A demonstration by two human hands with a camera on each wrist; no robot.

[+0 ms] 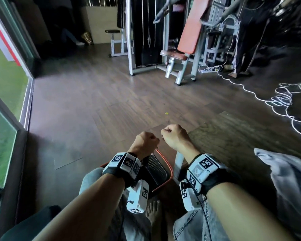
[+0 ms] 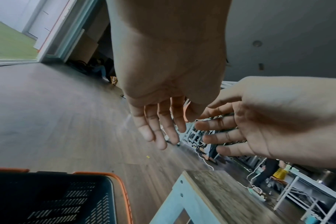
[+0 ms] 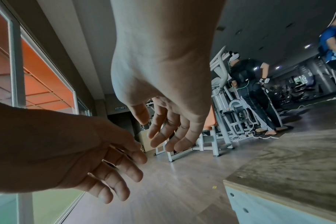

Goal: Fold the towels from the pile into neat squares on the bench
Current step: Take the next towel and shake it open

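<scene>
My left hand (image 1: 146, 141) and right hand (image 1: 174, 134) hover side by side in the air, just off the left corner of the wooden bench (image 1: 233, 141). Both are empty. In the left wrist view the left hand (image 2: 159, 121) has loosely extended fingers (image 2: 150, 133), and the right hand (image 2: 240, 133) faces it, fingers relaxed. The right wrist view shows the same: right hand (image 3: 167, 128), left hand (image 3: 105, 166), nothing held. A crumpled grey towel pile (image 1: 288, 188) lies on the bench at the far right, away from both hands.
A black basket with an orange rim (image 1: 156, 169) stands on the floor below my left wrist. Gym machines (image 1: 181, 49) stand ahead, and a white cable (image 1: 268, 101) trails over the wooden floor. A glass wall (image 1: 7, 101) runs along the left. A person (image 3: 249, 91) stands by a machine.
</scene>
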